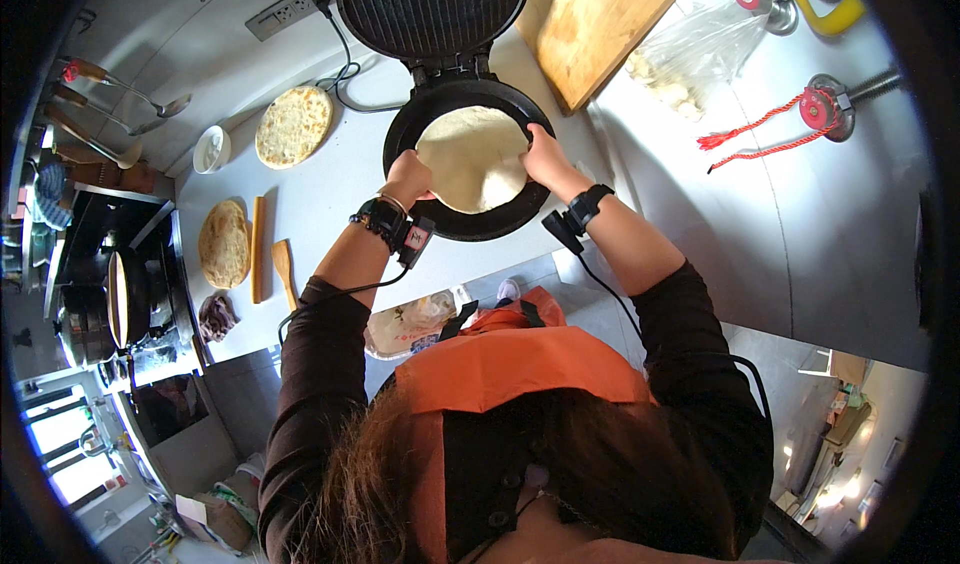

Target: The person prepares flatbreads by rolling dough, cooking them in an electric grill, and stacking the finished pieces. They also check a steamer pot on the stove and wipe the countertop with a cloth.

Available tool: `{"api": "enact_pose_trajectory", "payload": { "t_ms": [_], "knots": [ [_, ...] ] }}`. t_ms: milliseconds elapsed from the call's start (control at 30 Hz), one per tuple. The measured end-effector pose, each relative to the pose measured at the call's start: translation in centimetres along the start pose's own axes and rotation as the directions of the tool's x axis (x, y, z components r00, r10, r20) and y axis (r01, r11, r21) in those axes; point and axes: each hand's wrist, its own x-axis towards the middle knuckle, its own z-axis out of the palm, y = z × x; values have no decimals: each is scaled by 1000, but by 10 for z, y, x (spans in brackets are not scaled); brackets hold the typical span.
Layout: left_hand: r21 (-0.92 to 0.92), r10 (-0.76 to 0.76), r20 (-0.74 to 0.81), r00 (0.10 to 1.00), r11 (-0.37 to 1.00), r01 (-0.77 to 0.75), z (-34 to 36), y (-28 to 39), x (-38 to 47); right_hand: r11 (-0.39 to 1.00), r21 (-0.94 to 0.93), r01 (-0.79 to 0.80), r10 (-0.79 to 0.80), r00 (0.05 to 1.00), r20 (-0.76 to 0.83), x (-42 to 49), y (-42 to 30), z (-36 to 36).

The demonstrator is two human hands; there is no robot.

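A round, pale sheet of raw dough [474, 160] lies in or just over the black pan of an electric griddle [480, 229]. My left hand [409, 176] grips the dough's left edge, fingers curled under it. At the right edge, my right hand [551, 157] holds the dough too, its thumb up near the pan's rim. Behind the pan, the griddle's ribbed lid [435, 9] stands raised on its hinge. Whether the dough's underside touches the pan cannot be told from above.
Left on the counter are two browned flatbreads [294, 127] [224, 244], a white bowl [212, 150], a rolling pin [258, 249], a wooden spatula [283, 273] and a dark cloth [217, 316]. A wooden board [600, 24] and a plastic bag [694, 58] sit right of the lid. The griddle's cord [345, 88] runs to a wall socket.
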Motion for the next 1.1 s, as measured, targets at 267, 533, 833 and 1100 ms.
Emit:
{"api": "enact_pose_trajectory", "payload": {
  "t_ms": [267, 533, 833, 1100],
  "knots": [
    [826, 473, 117, 873, 441, -350, 22, -3, -8, 696, -509, 506, -328, 855, 401, 3, -9, 39],
    [882, 502, 246, 829, 238, -406, 36, 1, -45, 630, -557, 541, -313, 834, 455, -25, -6, 38],
    [646, 242, 578, 779, 447, -618, 23, 4, -19, 745, -290, 601, -244, 650, 719, -34, -1, 43],
    [771, 352, 361, 864, 408, -488, 24, 6, 9, 777, -444, 446, -168, 828, 535, 20, -4, 49]
  ]
}}
